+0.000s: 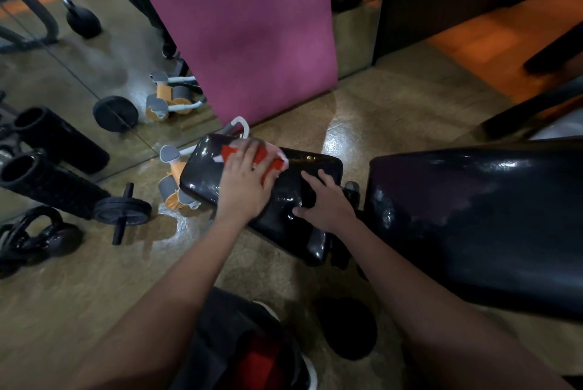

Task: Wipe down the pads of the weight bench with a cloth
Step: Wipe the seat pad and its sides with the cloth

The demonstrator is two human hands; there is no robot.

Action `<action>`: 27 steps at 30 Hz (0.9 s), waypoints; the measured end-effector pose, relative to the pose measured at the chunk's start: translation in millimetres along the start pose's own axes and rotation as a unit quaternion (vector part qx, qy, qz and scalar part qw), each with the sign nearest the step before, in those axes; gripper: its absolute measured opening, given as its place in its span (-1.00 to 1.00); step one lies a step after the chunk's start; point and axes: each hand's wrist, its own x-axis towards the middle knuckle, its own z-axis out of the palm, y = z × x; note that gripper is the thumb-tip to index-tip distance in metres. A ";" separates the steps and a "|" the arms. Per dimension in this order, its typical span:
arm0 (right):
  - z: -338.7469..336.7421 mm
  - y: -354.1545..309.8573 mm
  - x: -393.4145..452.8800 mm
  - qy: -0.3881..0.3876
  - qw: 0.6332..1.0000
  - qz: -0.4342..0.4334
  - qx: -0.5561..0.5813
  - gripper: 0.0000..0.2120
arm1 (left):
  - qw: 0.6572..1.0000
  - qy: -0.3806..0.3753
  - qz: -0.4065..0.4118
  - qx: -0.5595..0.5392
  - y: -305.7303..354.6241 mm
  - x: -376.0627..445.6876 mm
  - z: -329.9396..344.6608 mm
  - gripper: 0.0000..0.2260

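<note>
Two hands rest on the small seat pad (293, 194): right hand (328, 200) nearer, fingers spread flat on bare vinyl; left hand (244, 183) beyond, straight fingers pressing the red-and-white cloth (271, 158) lying under them.

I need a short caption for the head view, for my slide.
Left hand presses a red-and-white cloth on the small black bench pad.

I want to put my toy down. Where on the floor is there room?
Bare floor lies between the purple mat and the big bench pad. It is crowded left of the small pad: ab wheel, kettlebells, foam rollers.
</note>
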 end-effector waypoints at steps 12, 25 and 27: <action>-8.7 4.8 -11.7 -0.057 0.991 0.016 0.117 -0.46 | 0.990 -0.031 0.136 0.004 -27.4 -13.3 -12.0 -0.56; -2.2 11.1 -10.5 0.012 0.996 -0.001 0.085 -0.48 | 0.983 -0.015 0.184 0.005 -33.0 -29.1 -8.3 -0.58; -0.9 7.9 -11.6 0.009 0.997 0.006 0.078 -0.47 | 0.994 -0.028 0.103 0.008 -74.5 10.9 -26.2 -0.58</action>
